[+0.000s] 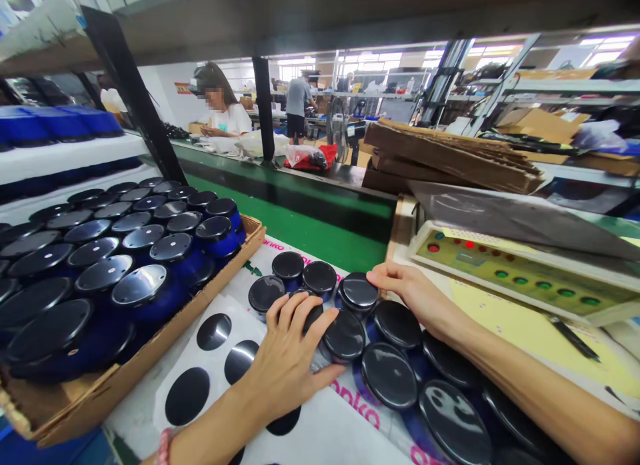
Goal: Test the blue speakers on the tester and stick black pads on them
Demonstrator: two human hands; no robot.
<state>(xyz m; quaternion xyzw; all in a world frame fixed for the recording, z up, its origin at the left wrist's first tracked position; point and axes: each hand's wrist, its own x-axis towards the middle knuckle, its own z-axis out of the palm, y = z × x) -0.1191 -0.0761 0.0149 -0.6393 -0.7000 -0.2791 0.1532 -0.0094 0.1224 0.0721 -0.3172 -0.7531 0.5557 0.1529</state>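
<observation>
My left hand lies spread over a group of blue jars with glossy black lids, its fingers resting on the lid tops. My right hand reaches in from the right, with its fingertips against the rim of a black jar lid. Neither hand visibly grips anything. More blue jars stand close together on a printed white sheet below my hands. A white sheet of round black discs lies beneath my left wrist, partly hidden by it.
A cardboard tray packed with black-lidded blue jars stands to the left. On the right are an electronic control panel and a black pen. Flattened cardboard lies beyond. A co-worker sits along a green-edged workbench.
</observation>
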